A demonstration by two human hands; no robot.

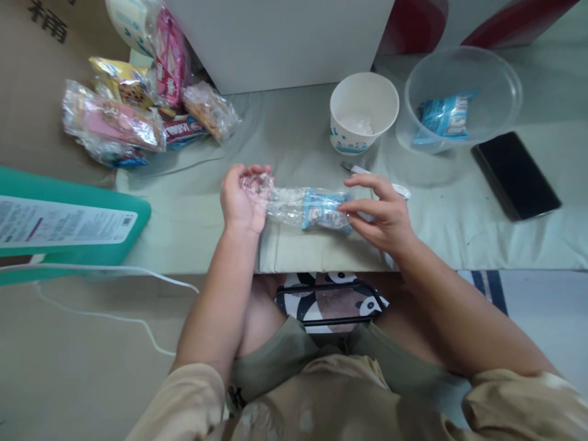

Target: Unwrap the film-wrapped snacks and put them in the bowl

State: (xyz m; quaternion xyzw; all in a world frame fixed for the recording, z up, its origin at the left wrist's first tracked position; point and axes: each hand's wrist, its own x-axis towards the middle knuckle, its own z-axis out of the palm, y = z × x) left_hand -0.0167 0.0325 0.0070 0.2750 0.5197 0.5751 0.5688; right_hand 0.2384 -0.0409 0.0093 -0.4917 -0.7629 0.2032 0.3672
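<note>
Head view shows the left hand [244,199] closed on the bunched end of a crinkled clear plastic wrapper [287,207], the right hand [383,214] touching, grip unclear, the small blue-and-white packet [321,211] at its other end, over the pale cloth-covered surface [459,239], near a white paper cup [351,142].

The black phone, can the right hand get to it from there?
Probably yes: nothing tall stands between the right hand and the phone, though the fingers are at the blue packet now.
</note>
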